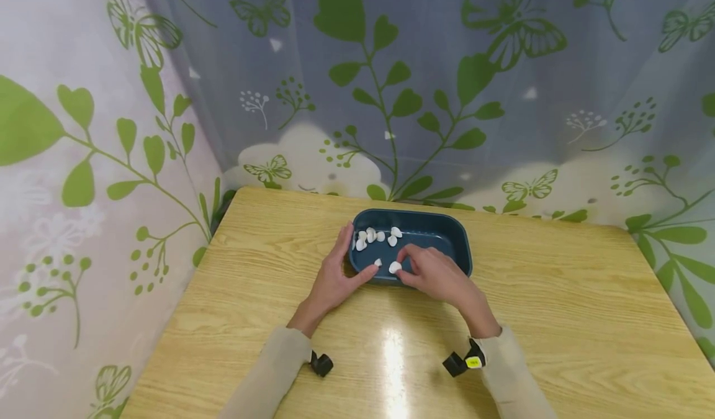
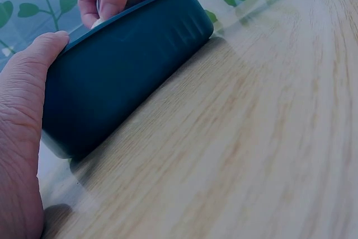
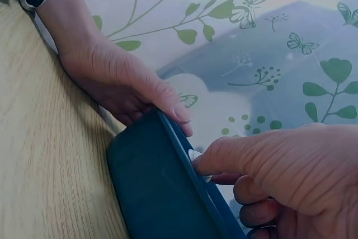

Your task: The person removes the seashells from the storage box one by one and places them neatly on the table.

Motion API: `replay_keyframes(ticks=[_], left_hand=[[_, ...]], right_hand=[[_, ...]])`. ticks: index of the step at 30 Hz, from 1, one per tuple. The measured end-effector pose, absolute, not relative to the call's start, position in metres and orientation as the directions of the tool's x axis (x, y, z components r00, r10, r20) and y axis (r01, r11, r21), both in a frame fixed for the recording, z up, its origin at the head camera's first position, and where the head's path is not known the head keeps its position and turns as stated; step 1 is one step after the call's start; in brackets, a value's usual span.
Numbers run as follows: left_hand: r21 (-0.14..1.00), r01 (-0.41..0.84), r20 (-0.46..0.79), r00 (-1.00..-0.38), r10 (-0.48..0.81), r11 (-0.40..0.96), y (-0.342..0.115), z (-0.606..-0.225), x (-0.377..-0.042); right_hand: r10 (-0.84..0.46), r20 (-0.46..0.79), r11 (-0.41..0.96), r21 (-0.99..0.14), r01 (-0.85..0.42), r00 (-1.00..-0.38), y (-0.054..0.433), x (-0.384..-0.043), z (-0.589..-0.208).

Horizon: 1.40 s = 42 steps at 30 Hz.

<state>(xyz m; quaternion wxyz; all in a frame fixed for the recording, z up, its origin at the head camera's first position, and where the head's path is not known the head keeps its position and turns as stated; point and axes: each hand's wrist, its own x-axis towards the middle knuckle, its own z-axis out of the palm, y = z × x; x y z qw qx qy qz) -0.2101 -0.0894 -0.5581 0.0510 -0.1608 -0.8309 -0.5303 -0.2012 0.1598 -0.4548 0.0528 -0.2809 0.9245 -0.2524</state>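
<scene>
A dark blue rectangular dish [image 1: 432,242] rests on the wooden table. My left hand [image 1: 331,284] grips its left end, thumb over the front rim and fingers along the left side. Between thumb and fingertips, my right hand [image 1: 441,277] pinches a white seashell [image 1: 395,267] inside the dish, near the front rim. Its ridged edge shows in the right wrist view, where the shell [image 3: 194,155] is partly hidden by the thumb. Several white shells [image 1: 371,235] lie clustered at the back left. A small shell [image 1: 378,262] is beside the left thumb tip.
The light wooden table [image 1: 251,264] extends on both sides of the dish. Behind and to the left hangs a curtain [image 1: 335,96] printed with green leaves and butterflies. Small black wrist cameras [image 1: 321,364] are worn at both sleeves.
</scene>
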Motion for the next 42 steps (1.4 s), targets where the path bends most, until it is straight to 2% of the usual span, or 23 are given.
replay_keyframes(ticks=[21, 34, 42], left_hand=[[0.853, 0.337, 0.278, -0.939, 0.201, 0.398, -0.089, -0.555, -0.211], [0.852, 0.330, 0.270, -0.942, 0.201, 0.407, -0.089, -0.556, -0.210], [0.854, 0.322, 0.262, -0.945, 0.198, 0.409, -0.088, -0.554, -0.209]], right_hand=[[-0.626, 0.054, 0.646, -0.524, -0.555, -0.778, 0.144, -0.183, -0.449], [-0.661, 0.042, 0.609, -0.553, -0.568, -0.750, 0.139, -0.171, -0.457], [-0.672, 0.016, 0.620, -0.535, -0.574, -0.740, 0.136, -0.161, -0.465]])
